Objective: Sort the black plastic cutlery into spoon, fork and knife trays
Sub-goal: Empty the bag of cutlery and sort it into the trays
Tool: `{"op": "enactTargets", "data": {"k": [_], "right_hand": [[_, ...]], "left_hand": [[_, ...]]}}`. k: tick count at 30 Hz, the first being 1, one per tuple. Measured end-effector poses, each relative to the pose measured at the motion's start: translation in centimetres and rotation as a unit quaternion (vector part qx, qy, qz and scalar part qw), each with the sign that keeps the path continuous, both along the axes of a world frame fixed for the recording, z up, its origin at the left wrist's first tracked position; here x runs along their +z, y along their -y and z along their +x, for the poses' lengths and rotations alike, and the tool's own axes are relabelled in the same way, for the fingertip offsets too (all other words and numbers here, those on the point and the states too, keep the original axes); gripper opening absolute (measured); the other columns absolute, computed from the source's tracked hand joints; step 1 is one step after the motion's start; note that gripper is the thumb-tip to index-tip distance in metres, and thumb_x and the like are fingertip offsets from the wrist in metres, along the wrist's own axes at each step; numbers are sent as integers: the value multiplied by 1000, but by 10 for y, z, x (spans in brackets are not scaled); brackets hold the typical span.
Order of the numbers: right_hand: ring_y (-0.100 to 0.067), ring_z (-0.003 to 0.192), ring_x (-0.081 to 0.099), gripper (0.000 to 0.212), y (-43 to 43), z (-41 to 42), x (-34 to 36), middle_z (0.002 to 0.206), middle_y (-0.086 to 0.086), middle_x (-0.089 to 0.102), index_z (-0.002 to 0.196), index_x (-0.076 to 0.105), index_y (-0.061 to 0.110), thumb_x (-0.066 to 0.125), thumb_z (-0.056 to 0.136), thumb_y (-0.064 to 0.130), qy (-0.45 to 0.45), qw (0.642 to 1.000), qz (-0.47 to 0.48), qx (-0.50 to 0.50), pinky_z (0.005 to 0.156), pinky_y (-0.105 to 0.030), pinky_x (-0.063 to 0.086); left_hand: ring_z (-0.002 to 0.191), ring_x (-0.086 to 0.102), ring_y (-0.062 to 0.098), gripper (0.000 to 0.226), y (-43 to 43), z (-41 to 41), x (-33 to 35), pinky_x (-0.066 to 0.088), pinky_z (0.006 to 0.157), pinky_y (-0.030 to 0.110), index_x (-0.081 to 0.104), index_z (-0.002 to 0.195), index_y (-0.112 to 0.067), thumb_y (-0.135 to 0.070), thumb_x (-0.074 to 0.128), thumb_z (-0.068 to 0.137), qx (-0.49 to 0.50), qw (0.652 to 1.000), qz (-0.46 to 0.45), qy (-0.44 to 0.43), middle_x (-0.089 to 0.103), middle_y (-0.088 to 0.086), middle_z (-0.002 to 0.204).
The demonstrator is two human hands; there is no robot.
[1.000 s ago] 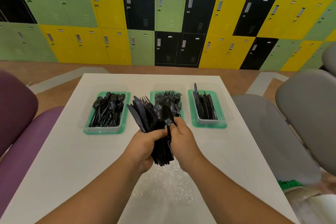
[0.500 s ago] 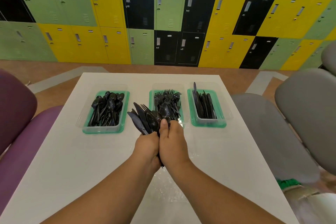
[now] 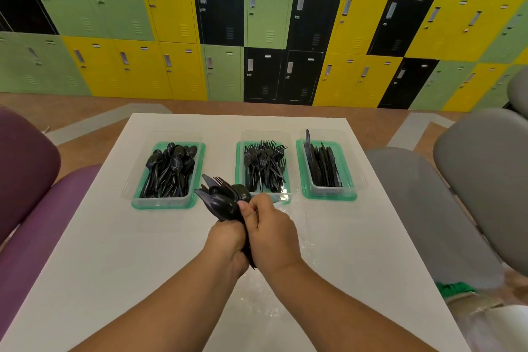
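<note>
Three clear trays on green bases stand in a row at the back of the white table (image 3: 85,251). The spoon tray (image 3: 137,197) is on the left, the fork tray (image 3: 239,151) in the middle, the knife tray (image 3: 347,188) on the right, each filled with black cutlery. In front of them I hold a mixed bundle of black cutlery (image 3: 220,200). My left hand (image 3: 228,240) grips the handles from the left. My right hand (image 3: 271,228) wraps the same bundle from the right, thumb along its top. The bundle's heads point up and left, between the spoon and fork trays.
A crumpled clear plastic sheet (image 3: 257,294) lies on the table under my forearms. A purple seat (image 3: 34,208) stands at the left, grey chairs (image 3: 457,194) at the right. Coloured lockers fill the wall behind.
Both hands have closed together round the bundle and lowered it. The cutlery heads, fanned out before, are now gathered tighter and tilted to the left.
</note>
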State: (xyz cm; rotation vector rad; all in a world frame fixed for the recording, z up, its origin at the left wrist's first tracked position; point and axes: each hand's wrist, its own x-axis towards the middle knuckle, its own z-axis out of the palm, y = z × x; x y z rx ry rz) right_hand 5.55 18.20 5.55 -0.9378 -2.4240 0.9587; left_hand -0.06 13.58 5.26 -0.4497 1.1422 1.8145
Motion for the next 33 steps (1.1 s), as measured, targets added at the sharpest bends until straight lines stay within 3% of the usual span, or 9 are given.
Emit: {"op": "enactTargets", "data": {"k": [3,5,7,12,16,20,23,28,33], "right_hand": [[-19,73,60,51,-10,-3,6,70,3,63,90,62,18,27,96,55,-41,982,-175,-57,71,-35,51],[-12,57,47,61,-16,-4,11,46,12,50,80,62,21,23,91,66,-53,933,-340,-103,58,-29,41],[-6,50,35,65,-20,-3,12,31,14,40,78,60,24,23,81,77,-39,914,-389,-108,51,-24,26],[-1,27,36,64,-19,0,19,30,13,41,99,59,25,26,83,77,-54,860,-504,-54,40,-18,25],[-5,58,49,46,-18,-3,14,79,7,61,106,61,23,62,80,60,-31,887,-460,5,52,-22,34],[-21,96,68,19,-17,-10,8,97,-4,74,98,70,18,74,81,24,-77,886,-457,-4,71,-32,53],[-24,96,70,20,-20,-13,6,100,-9,74,103,71,11,71,83,17,-105,869,-483,10,82,-40,58],[-7,62,64,7,-13,-16,7,80,-1,71,94,69,15,66,88,15,-123,852,-507,38,50,-18,44],[-14,77,65,16,-2,-27,5,87,-2,71,104,68,11,61,92,20,-104,860,-497,56,56,-20,50]], "left_hand": [[75,69,32,16,4,-6,-3,57,58,39,68,99,-4,-4,64,84,-31,996,-53,-57,72,16,86],[73,66,29,24,8,-11,-4,57,66,40,68,103,3,-5,69,79,-32,996,-46,-74,69,15,80],[63,63,24,18,11,-15,-3,54,61,35,68,94,2,-7,71,79,-31,994,-52,-90,66,11,71],[51,66,22,7,18,-18,2,54,49,31,69,83,-3,-10,69,82,-46,991,-37,-123,68,8,60],[93,71,31,24,28,-18,3,57,70,38,69,107,-5,-7,66,83,-87,976,6,-197,74,14,96],[94,71,25,31,36,-15,10,58,71,33,66,114,-9,1,61,85,-151,957,23,-249,74,13,102],[87,73,23,29,43,-19,13,57,64,28,65,113,-5,3,58,86,-143,961,16,-237,74,14,97],[81,72,28,21,53,-19,18,58,67,35,68,104,-3,2,58,86,-93,972,4,-214,74,18,94],[83,71,33,19,67,-24,21,56,75,41,70,102,-2,-1,62,84,-56,977,-10,-207,73,20,92]]}}
